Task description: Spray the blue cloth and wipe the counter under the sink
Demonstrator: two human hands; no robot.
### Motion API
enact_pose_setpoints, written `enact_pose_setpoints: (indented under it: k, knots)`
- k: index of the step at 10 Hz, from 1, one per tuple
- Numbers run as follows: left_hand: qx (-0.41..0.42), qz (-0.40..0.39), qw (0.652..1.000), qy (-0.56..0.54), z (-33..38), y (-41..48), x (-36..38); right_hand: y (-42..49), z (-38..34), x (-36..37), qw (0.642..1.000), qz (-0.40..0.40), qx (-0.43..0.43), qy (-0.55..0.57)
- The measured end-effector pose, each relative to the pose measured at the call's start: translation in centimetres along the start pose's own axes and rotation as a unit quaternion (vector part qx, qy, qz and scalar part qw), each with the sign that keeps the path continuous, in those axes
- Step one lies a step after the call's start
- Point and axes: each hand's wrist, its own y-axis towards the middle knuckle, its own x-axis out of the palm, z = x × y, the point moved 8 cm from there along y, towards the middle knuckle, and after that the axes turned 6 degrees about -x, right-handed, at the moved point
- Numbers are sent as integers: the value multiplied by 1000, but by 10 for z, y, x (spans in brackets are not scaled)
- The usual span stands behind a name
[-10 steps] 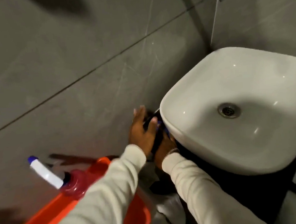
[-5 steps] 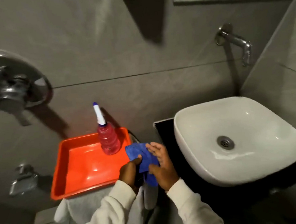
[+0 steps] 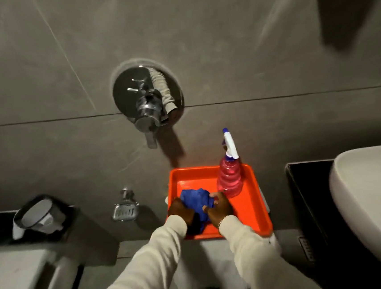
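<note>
Now both hands were down in the orange tray (image 3: 249, 208), and each grip was closed on the blue cloth (image 3: 196, 201): the left hand (image 3: 181, 211) clamped the near-left bunch, the right hand (image 3: 219, 208) pinched its right edge, thumb and fingers wrapped in the folds. The cloth sat crumpled between them, resting on the tray floor toward its left side.

Just right of the right hand stood the pink spray bottle (image 3: 231, 180), upright in the tray's far-right corner, white nozzle up against the grey wall (image 3: 60, 63). It looked nearly touching the fingertips, though contact was hard to call.

A second earlier those hands were tucked against the edge of the white sink (image 3: 371, 196), cloth pressed to the black counter (image 3: 310, 193); half a second back the cloth was lifted between sink and tray. So the cloth had left the counter and come to the tray, well left of the sink. That read as either a pause to spray the cloth again, with the bottle right there, or the wipe being finished and the cloth set down. Which one, the view didn't settle.

Further out, a chrome mixer valve (image 3: 148, 101) sat on the wall above, a soap dish (image 3: 125, 211) to the left.
</note>
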Motion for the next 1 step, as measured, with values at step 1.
enact_pose_setpoints:
  k: [1]
  knots:
    - [45, -31, 993, 104, 12, -6, 2, -3, -5, 2, 990, -54, 4, -132]
